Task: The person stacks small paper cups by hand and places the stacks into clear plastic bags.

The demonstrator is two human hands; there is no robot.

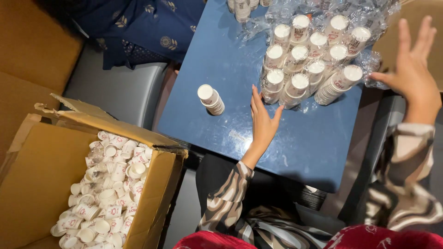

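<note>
A blue bench [240,138] fills the middle of my view, with a grey seat [120,92] at nine o'clock and dark blue patterned cloth [138,27] at eleven. At seven o'clock stands an open cardboard box [41,180] heaped with loose small paper cups [108,193]. At one o'clock, stacks of paper cups [309,60] lie bunched on crinkled clear plastic wrap [369,18], and a short lone stack [211,98] stands apart at ten o'clock from my left hand.

My left hand [264,122] lies flat on the bench, its fingers spread and holding nothing, the fingertips just beside the nearest stacks. My right hand [412,69] is raised at two o'clock, its fingers splayed wide and empty, near the wrap's edge.

The top row of stacks is cut off by the frame, and the cups' print is too small to make out.
</note>
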